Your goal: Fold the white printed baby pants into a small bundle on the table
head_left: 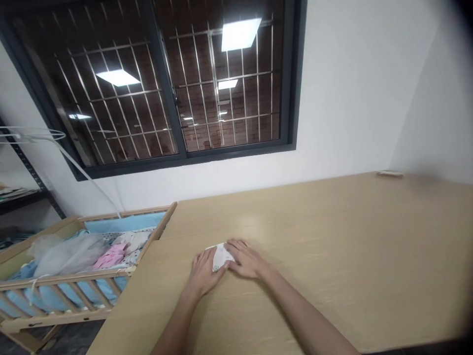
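Note:
A small white folded cloth (pixel 221 257) with a faint print lies on the pale wooden table (pixel 314 256); it looks like fabric, though its exact kind cannot be made out. My left hand (pixel 204 272) grips its left side, the fingers resting over the edge and the thumb along the near edge. From the right, my right hand (pixel 247 259) holds the opposite side, with fingers over the far right corner. Both thumbs almost meet at the near edge. The fingers cover the cloth's two sides, so only its middle shows.
To the left, a wooden crib (pixel 83 310) with blue lining holds a sheer white net (pixel 72 254) and pink cloth (pixel 112 255). A white pole (pixel 86 176) rises from it. Behind the table are a barred window (pixel 185 157) and a white wall. A flat white item (pixel 389 173) lies at the far right.

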`<state>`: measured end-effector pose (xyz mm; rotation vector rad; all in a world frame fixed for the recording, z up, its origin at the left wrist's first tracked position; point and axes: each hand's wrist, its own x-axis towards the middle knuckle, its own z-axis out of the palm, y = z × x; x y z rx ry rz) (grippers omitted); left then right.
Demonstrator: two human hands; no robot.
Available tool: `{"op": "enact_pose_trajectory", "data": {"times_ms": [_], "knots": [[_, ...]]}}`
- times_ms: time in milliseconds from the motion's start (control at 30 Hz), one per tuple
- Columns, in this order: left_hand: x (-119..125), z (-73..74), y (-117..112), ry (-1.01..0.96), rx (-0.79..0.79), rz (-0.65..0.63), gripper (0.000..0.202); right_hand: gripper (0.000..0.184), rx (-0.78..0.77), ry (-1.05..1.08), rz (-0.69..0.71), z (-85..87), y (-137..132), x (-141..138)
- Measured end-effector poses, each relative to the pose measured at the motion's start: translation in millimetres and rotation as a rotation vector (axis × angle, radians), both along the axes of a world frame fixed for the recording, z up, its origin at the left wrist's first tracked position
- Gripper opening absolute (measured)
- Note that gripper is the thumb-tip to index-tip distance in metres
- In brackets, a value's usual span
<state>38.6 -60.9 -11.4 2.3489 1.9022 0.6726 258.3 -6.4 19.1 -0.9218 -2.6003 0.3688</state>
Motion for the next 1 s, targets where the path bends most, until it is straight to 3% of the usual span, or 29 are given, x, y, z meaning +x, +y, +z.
{"op": "enact_pose_trajectory", "data": {"times_ms": [133, 200, 300, 433, 567, 733, 767, 833, 933, 1000], "knots": [[-2, 0.8, -2, -0.061, -0.007, -0.002, 0.076, 0.079, -0.073, 0.008, -0.005, -5.7, 9, 4], [-1, 0.5, -2, -0.115, 0.015, -0.01, 0.066, 0.078, -0.104, 0.072, -0.034, -13.1, 15, 5], [-1, 4.1, 0, -0.179, 0.048, -0.019, 0.041, 0.069, -0.108, 0.211, -0.081, -23.1, 22, 3], [-1, 13.6, 2, -0.285, 0.09, 0.001, 0.028, 0.047, -0.235, 0.488, -0.086, -23.6, 25, -4], [2, 16.1, 3, -0.461, 0.081, -0.025, 0.034, 0.039, -0.492, 0.879, -0.088, -12.7, 24, -13], [10, 11.8, 1, -0.935, -0.177, -0.147, 0.057, 0.06, -0.652, 1.081, -0.228, -7.0, 23, -21], [10, 11.6, 0, -0.929, -0.222, -0.14, 0.057, 0.062, -0.648, 1.082, -0.259, -9.0, 23, -21], [10, 12.3, -2, -0.729, -0.254, -0.074, 0.052, 0.06, -0.581, 1.033, -0.327, -15.9, 25, -23], [10, 15.4, -6, -0.416, -0.237, 0.041, 0.047, 0.047, -0.407, 0.84, -0.403, -27.6, 27, -23], [10, 18.5, -9, -0.336, -0.208, 0.097, 0.044, 0.035, -0.312, 0.697, -0.421, -30.8, 25, -23]]}}
